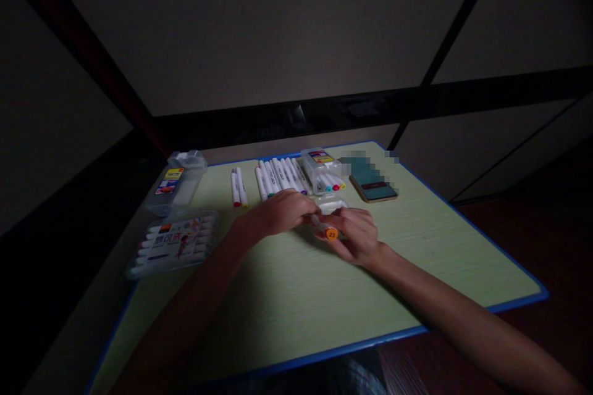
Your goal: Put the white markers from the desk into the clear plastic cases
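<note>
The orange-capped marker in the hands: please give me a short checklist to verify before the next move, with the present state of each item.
1. Orange-capped marker held by both hands: ok, left hand and right hand both touch it.
2. Grip firm: cannot tell, the fingers hide the barrel.
3. Cap seated: cannot tell, the picture is too dark.
4. Table bare in front of the hands: ok.
5. Loose markers lying apart from the hands: ok, in a row behind them.
6. Phone away from the hands: ok, behind the right hand.
</note>
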Motion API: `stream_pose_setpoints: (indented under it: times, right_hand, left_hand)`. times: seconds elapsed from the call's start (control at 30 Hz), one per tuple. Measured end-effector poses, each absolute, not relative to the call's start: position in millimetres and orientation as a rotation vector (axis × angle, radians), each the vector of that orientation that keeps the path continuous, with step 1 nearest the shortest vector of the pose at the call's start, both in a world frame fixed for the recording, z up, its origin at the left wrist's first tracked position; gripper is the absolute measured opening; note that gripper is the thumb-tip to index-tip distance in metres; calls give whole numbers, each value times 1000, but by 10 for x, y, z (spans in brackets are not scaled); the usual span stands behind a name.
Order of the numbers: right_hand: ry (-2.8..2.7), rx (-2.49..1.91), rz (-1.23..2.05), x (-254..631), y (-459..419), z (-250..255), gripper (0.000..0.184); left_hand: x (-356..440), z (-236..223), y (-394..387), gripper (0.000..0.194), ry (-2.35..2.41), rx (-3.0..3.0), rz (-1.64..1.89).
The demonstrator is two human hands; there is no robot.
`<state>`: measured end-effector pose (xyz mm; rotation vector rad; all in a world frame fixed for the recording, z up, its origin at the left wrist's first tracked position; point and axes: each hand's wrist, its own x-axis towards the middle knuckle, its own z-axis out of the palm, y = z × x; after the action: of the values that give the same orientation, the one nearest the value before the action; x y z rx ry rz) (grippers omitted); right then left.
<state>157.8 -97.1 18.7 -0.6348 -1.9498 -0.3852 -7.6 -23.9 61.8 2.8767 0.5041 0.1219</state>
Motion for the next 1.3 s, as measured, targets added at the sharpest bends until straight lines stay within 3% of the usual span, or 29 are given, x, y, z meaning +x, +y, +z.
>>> stream_pose_setpoints:
  times: [0.63,0.8,1.03,1.3]
  right_hand:
    - [-2028,-655,-251,1597,-967,246,17]
    - [-1748,-774,56,1581,-939,237,17]
    - [-1175,-782,795,1564,-789,218,23]
    - [-889,-754,1096,1528,-750,335,30]
  left_hand:
    - [-117,584,-274,16,551,2858,139]
    - [-91,692,-286,18,523,2735,117]
    - [-18,735,-333,18,474,2147,101]
    - [2,735,-357,18,363,1773,4]
